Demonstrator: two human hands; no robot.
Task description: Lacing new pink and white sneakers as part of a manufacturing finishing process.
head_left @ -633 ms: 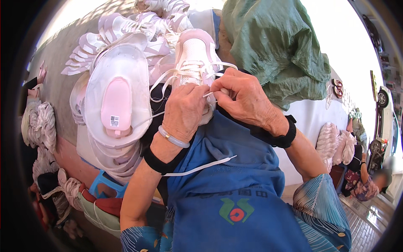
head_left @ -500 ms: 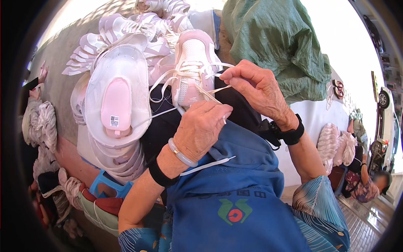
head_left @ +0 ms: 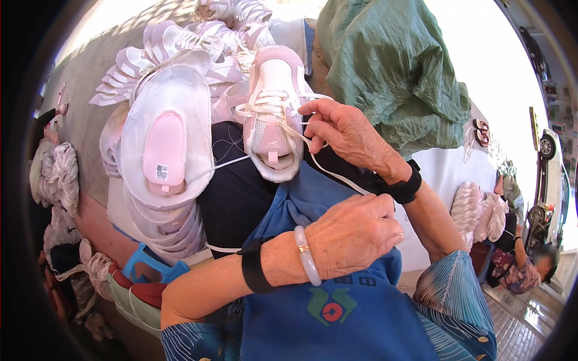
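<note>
A white and pink sneaker [head_left: 274,108] rests toe-up at my lap, its cream shoelace [head_left: 339,175] threaded through the eyelets. My left hand [head_left: 355,234] is a fist in front of my blue apron [head_left: 313,313]. One strand of lace stretches from the sneaker up to that fist; the fingertips are partly hidden. Beside the sneaker's right side, my right hand [head_left: 349,133] has thumb and forefinger curled round a lace strand near the eyelets. To the left of the sneaker lies a translucent white shoe-shaped shell [head_left: 135,135] with a pink insole [head_left: 164,147] in it.
Several white and pink sneakers [head_left: 162,45] are heaped behind. A green cloth sack [head_left: 391,72] stands at the far right of the sneaker. By my left elbow is a blue plastic stool [head_left: 144,265]. Another person [head_left: 518,271] sits at the right edge, near stacked shoes [head_left: 468,201].
My left hand has moved from the sneaker's heel rightward and nearer my body, drawing the lace out. My right hand has shifted slightly left and down. The heel now shows.
</note>
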